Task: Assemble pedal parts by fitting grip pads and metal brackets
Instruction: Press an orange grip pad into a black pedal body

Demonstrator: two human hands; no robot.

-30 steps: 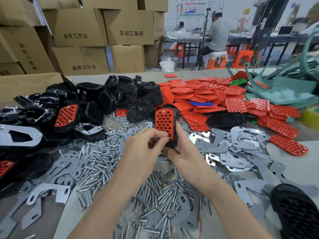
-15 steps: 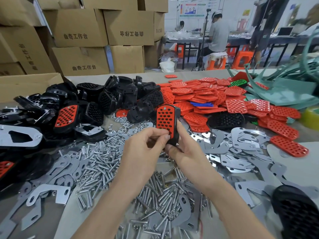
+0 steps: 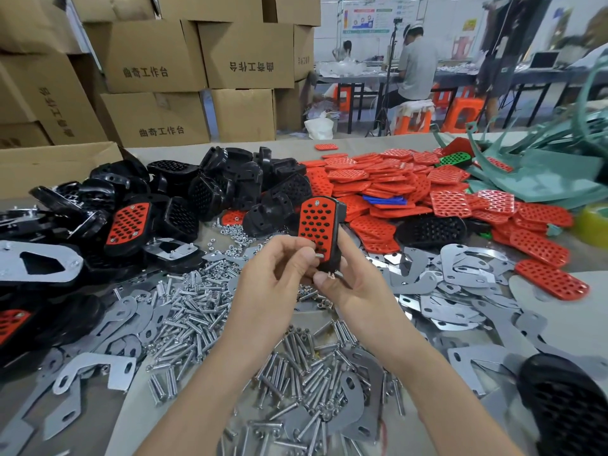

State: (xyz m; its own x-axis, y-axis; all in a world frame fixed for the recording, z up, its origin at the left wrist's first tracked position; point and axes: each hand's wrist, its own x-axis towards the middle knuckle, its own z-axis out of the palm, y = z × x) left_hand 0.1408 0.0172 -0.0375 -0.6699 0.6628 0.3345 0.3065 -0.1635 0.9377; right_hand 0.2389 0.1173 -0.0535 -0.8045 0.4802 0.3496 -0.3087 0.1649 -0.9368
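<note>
- Fingers [image 3: 302,255] of the left hand [image 3: 273,274] pinch a bolt [image 3: 318,255] at the lower end of the pedal [image 3: 339,225]; the right hand [image 3: 358,281] grips that end, thumb in front.
- Pedal is held upright over the middle of the table [image 3: 566,327], above loose bolts [image 3: 184,311].
- Probably light and stiff, with a grippy red pad [image 3: 312,215]; best held by its black edges.
- Both forearms reach forward, hands close together.
</note>
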